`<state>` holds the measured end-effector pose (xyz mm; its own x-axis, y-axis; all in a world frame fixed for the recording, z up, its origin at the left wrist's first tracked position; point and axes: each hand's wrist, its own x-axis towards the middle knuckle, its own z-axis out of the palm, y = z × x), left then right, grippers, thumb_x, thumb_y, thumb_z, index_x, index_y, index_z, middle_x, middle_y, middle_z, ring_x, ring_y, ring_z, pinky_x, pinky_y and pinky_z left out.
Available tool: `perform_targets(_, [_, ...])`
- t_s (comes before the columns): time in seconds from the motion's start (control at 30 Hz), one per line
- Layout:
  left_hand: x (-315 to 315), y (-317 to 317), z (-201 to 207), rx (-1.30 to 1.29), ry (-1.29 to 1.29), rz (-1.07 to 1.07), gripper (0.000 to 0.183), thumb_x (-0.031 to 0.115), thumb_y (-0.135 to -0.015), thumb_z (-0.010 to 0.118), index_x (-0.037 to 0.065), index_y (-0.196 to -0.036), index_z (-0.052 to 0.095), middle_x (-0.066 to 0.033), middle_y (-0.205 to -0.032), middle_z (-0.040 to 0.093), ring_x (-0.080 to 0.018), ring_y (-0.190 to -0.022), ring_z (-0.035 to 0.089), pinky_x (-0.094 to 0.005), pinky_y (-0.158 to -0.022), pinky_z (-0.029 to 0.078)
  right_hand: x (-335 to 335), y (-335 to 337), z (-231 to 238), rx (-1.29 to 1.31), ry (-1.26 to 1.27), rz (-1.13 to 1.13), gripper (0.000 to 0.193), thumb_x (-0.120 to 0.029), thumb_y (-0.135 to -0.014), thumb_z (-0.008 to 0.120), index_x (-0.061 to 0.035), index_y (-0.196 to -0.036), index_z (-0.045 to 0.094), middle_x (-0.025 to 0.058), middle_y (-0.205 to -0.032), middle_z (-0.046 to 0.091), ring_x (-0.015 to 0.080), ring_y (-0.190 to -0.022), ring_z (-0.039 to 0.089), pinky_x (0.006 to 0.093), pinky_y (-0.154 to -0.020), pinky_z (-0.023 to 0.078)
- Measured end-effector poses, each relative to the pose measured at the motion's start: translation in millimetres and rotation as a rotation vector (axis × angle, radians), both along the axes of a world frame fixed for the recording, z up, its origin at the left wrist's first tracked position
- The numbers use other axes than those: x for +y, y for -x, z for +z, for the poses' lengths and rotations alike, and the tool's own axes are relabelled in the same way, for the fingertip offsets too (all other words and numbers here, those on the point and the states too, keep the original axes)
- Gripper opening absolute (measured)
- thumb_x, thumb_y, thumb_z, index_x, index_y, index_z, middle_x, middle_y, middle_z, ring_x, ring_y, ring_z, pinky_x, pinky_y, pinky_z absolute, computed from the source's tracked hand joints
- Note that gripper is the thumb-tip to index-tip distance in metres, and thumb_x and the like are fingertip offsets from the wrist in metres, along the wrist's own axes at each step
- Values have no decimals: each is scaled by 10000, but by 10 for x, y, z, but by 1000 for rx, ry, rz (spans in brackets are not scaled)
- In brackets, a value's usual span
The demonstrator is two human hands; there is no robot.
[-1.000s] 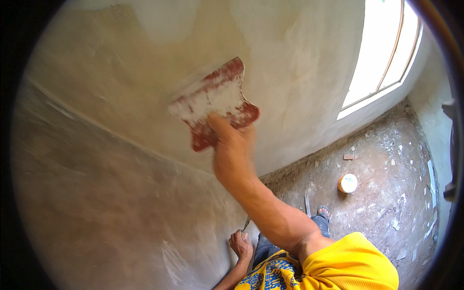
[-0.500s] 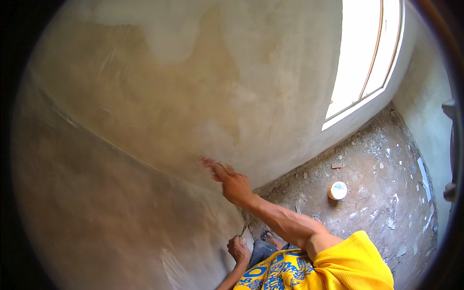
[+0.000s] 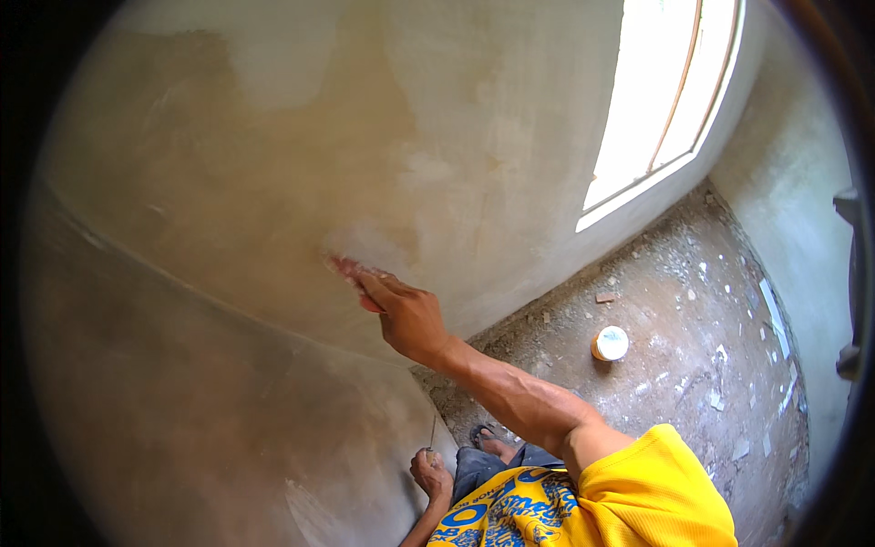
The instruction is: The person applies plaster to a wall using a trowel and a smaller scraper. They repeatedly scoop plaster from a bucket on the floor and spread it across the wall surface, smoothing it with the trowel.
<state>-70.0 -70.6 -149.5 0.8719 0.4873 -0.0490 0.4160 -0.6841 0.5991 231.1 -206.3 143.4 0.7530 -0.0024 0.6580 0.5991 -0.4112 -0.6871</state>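
My right hand [image 3: 407, 314] is stretched out to the wall [image 3: 301, 182] with its fingers pressed over a folded reddish piece of sandpaper [image 3: 370, 304]. The sandpaper lies against the plaster, and a pale dusty patch shows just beyond the fingertips. Low down beside my shorts, my left hand [image 3: 431, 473] is closed around the handle of a thin-bladed tool [image 3: 434, 431], which looks like a putty knife seen edge-on. Its narrow blade points upward, away from my body. Most of the handle is hidden in the fist.
A small tub with a white top [image 3: 610, 344] stands on the dusty floor [image 3: 665, 365], right of my arm. A reddish brick fragment [image 3: 606, 297] and pale scraps lie around it. A bright window [image 3: 661, 109] opens in the wall at upper right. A second wall surface meets this one at left.
My right hand has moved left and up along the wall with the sandpaper. The view has shifted, so the window and tub appear farther left. My left hand keeps its hold low down.
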Motion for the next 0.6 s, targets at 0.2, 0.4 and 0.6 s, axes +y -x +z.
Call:
perform_targets(0.2, [72,-56,-85,-71,6,51,340,86,-886,717,27,-1206,617,-213,-1146,627,-429,-1093,566,-520,-957,444,-861,-845,-135,-287,-134,-529,560,91,-941,551,-70,-1478,550,237,-1501,535,379,-1432,487,444,-1105,485])
perform_targets(0.4, [-27,-4,58,18,11,-25,304,91,-880,713,27,-1166,633,-204,-1125,635,-424,-1081,564,-533,-944,437,-593,-383,-1032,8,5,-58,616,109,-932,539,-72,-1518,493,235,-1537,497,398,-1426,494,432,-1122,468])
perform_targets(0.6, [-33,-233,168,-117,36,-90,304,134,-927,698,22,-1194,607,-219,-1102,661,-433,-1062,605,-523,-946,469,-1191,-663,-757,432,-1172,-292,453,-54,-977,514,13,-1424,540,212,-1178,691,318,-974,695,441,-825,573])
